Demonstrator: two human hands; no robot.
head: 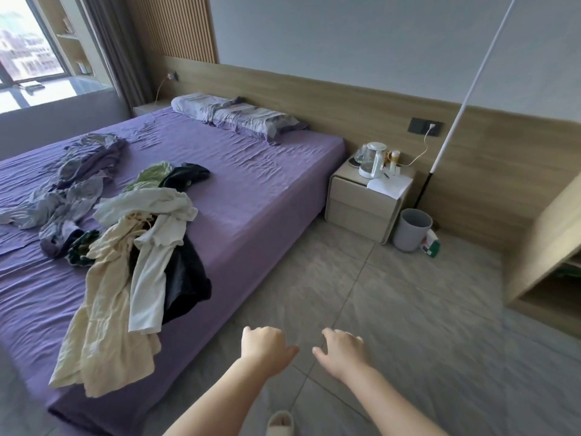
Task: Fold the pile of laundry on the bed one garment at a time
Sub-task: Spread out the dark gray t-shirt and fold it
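Observation:
A pile of laundry (147,234) lies on the near half of the bed (251,190), which has a purple sheet. In it I see a cream garment (103,316) trailing toward the bed's near edge, a white garment (151,278), a black garment (185,278) and a green one (151,177). Grey and purple clothes (72,190) are strewn farther left. My left hand (265,346) and my right hand (341,349) hang over the floor, right of the bed. Both have loosely curled fingers and hold nothing. Neither touches the laundry.
Two pillows (232,113) lie at the headboard. A nightstand (367,202) with a kettle (372,160) and papers stands right of the bed, a grey bin (412,229) beside it. A white pole (456,121) leans on the wall. A wooden shelf unit (547,256) is at right. Tiled floor lies underfoot.

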